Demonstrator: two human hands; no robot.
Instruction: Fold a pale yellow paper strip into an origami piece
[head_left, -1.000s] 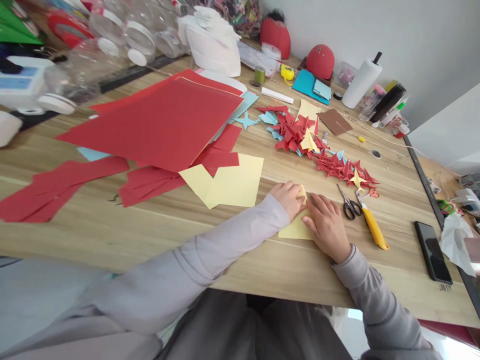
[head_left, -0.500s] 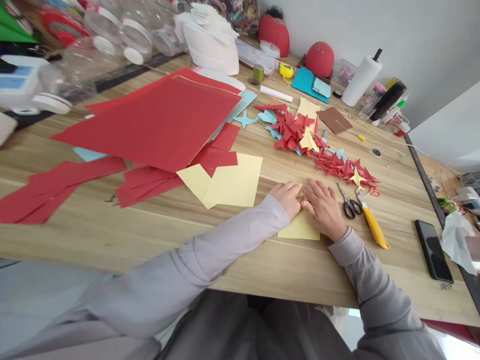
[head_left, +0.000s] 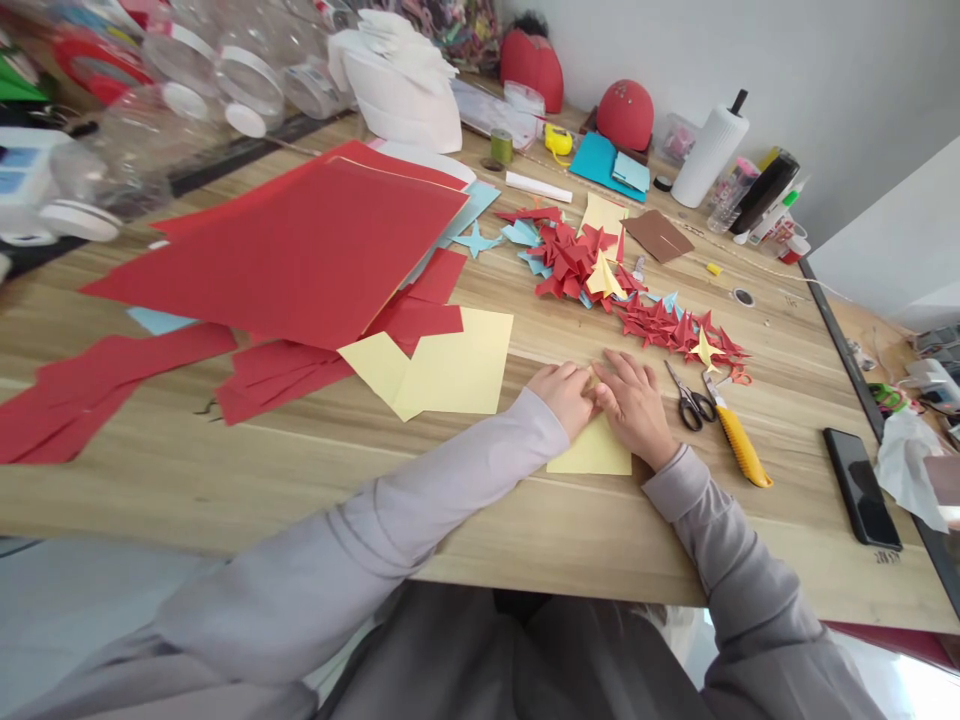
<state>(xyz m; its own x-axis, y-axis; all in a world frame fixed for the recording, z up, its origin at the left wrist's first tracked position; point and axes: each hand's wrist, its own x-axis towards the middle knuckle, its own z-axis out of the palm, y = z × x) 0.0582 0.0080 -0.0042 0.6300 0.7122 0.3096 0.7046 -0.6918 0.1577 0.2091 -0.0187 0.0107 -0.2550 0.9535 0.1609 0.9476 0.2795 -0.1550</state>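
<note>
A sheet of yellow paper [head_left: 592, 450] lies on the table in front of me, its far part covered by both my hands. My left hand [head_left: 564, 396] is closed, its fingers bent down on the folded far edge of the sheet. Against it, my right hand [head_left: 634, 405] rests with fingers stretched out flat and the thumb towards the left fingertips. The fold itself is mostly hidden under the fingers. Black-handled scissors [head_left: 691, 402] and a yellow-handled utility knife [head_left: 741, 442] lie just right of my right hand.
More yellow sheets [head_left: 472, 365] and red paper strips [head_left: 292, 372] lie to the left, by large red sheets [head_left: 300, 235]. Beyond my hands is a pile of folded red paper stars [head_left: 574, 258]. A phone [head_left: 862, 488] lies at the right; plastic bottles [head_left: 247, 75] stand back left.
The view has shifted a little, so the table's things appear slightly further left. Both hands stay on the yellow paper, with only small finger movement.
</note>
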